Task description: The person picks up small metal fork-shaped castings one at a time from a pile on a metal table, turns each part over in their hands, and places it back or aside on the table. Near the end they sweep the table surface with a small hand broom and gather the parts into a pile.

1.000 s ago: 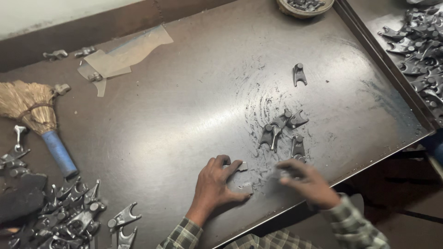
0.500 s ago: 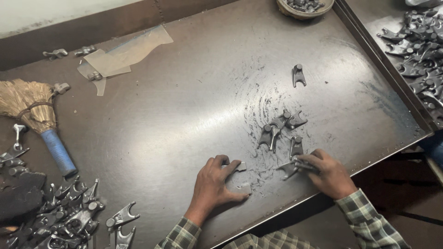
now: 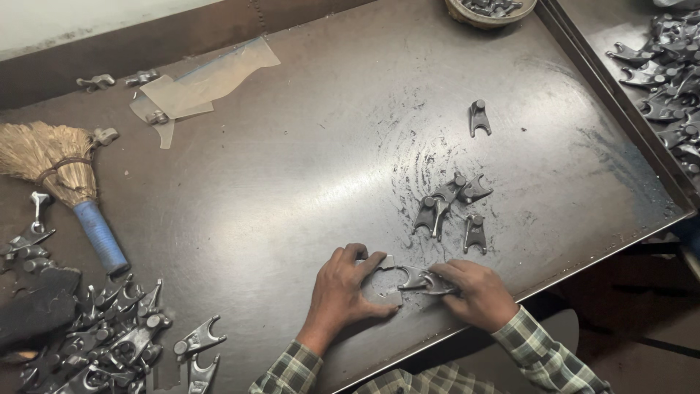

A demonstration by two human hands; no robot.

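My left hand [image 3: 343, 288] lies flat near the front edge of the dark metal table [image 3: 292, 190], its fingers pressing down a small pale sheet [image 3: 384, 281]. My right hand [image 3: 474, 292] grips a grey forked metal part [image 3: 417, 278] and holds its fork end against that sheet. Just beyond my hands lies a small cluster of the same forked parts [image 3: 448, 204]. One more forked part [image 3: 478, 118] lies alone further back.
A heap of forked parts [image 3: 109, 335] fills the front left, next to a straw brush with a blue handle [image 3: 69, 186]. A clear plastic bag [image 3: 200, 80] lies at the back. A bowl [image 3: 490, 10] stands at the far edge. Another pile of parts [image 3: 667, 73] fills the right-hand tray.
My right hand has slid left with the forked part, bringing it up to the sheet under my left hand. The left hand has barely moved.
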